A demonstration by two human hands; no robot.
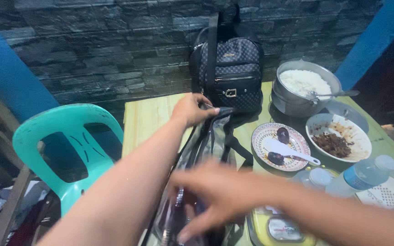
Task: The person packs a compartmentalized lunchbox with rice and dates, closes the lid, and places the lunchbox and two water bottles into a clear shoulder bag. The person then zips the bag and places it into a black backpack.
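**Two hands at a clear bag on a crowded table**

Leftmost, a teal plastic chair point(64, 146) stood against the edge of a pale green table point(149, 116). Next to it, the left hand point(191, 109) reached forward and gripped the far top edge of a clear plastic bag point(201, 150) with dark trim, fingers curled round it. The bag lay on the table between the two arms. The right hand point(215, 193), blurred, hovered over the bag's near end with fingers spread and holding nothing. Behind the bag, a black backpack point(233, 73) leaned upright against the stone wall. Further right sat a patterned plate point(263, 136) bearing a white spoon point(288, 151), a metal pot of rice point(304, 89), a white bowl point(359, 136) of dark food, and two capped water bottles point(363, 175).
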